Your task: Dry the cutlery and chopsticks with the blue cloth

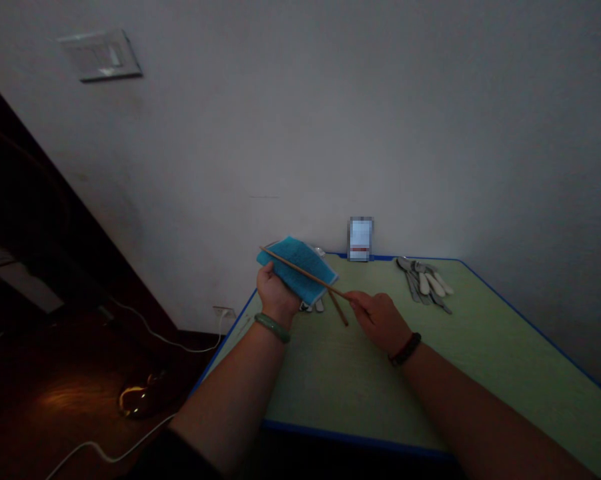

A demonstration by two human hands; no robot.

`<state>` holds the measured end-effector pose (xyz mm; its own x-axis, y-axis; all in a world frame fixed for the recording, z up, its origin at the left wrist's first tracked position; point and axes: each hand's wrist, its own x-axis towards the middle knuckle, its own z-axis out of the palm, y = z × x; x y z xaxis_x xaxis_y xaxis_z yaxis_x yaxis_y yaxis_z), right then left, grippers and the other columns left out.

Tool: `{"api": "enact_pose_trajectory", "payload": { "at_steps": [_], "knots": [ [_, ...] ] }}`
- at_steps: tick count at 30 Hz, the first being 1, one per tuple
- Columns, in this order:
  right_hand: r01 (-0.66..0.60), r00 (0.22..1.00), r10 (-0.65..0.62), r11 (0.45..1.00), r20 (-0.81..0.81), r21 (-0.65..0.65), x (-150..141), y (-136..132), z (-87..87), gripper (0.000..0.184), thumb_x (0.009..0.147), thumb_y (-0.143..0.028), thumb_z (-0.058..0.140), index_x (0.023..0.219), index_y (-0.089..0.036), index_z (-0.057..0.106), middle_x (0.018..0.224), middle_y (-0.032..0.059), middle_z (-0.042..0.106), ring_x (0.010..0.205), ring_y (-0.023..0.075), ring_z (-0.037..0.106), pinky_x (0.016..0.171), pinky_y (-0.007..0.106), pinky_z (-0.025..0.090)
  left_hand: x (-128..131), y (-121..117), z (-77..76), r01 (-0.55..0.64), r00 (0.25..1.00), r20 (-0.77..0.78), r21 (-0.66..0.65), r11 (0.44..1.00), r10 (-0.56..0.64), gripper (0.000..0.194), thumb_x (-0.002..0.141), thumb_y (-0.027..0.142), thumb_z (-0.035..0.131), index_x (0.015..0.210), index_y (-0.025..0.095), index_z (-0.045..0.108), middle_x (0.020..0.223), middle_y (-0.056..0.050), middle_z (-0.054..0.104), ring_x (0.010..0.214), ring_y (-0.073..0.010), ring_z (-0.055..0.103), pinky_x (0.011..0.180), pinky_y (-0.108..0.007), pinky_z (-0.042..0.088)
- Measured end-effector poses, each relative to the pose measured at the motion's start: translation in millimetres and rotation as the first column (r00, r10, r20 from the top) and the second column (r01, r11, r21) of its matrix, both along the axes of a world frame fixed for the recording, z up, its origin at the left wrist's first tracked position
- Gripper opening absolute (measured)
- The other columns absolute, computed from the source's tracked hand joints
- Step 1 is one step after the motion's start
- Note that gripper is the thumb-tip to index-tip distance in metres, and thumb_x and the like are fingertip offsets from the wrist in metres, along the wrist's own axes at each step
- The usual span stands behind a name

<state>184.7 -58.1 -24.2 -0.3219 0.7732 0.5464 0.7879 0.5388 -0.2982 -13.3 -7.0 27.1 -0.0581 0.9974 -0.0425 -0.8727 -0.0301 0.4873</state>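
Observation:
My left hand holds a blue cloth from beneath, its thumb on the near left edge; the other fingers are hidden behind the cloth. A thin wooden chopstick lies slantwise across the cloth's upper face. Closed around the near end of that chopstick is my right hand. Past the cloth's lower corner, a second wooden stick shows above the tabletop, partly covered. Some pale utensil ends peek out below the cloth, too covered to name.
On the right of the green, blue-edged table lies a pile of several spoons and other cutlery. A blurred phone-like screen leans against the wall at the back. White cables run over the dark floor at left.

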Motion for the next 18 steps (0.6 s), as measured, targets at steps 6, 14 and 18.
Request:
{"api": "enact_pose_trajectory", "payload": {
  "at_steps": [6,14,18],
  "knots": [
    [-0.025,1.000,0.026,0.998,0.013,-0.051,1.1,0.9,0.6,0.032,0.097,-0.027,0.042,0.116,-0.023,0.066,0.089,0.0036,0.076,0.071,0.0175,0.067,0.073,0.031,0.039,0.5,-1.1,1.2,0.009,1.000,-0.004,-0.020,1.000,-0.010,0.046,0.076,0.042,0.045,0.106,0.018,0.070,0.095,-0.012,0.076,0.118,-0.0356,0.059,0.101,-0.053,0.044],
    [-0.025,1.000,0.025,0.998,0.011,-0.054,-1.7,0.4,-0.7,0.032,0.092,-0.019,0.045,0.116,-0.022,0.066,0.094,0.0035,0.076,0.072,0.0171,0.068,0.074,0.032,0.040,1.8,-1.7,1.9,-0.005,1.000,-0.009,-0.029,1.000,0.005,0.046,0.076,0.040,0.045,0.107,0.017,0.070,0.100,-0.012,0.075,0.114,-0.0352,0.062,0.099,-0.052,0.045],
    [-0.014,1.000,0.014,0.999,0.007,-0.032,-1.9,0.2,-1.3,0.030,0.094,-0.025,0.045,0.115,-0.022,0.066,0.089,0.0036,0.076,0.072,0.0172,0.068,0.076,0.032,0.040,1.2,0.1,0.0,-0.012,1.000,0.003,-0.034,0.999,0.012,0.047,0.075,0.040,0.046,0.109,0.017,0.069,0.103,-0.012,0.075,0.114,-0.0351,0.062,0.099,-0.052,0.045]
  ]
}}
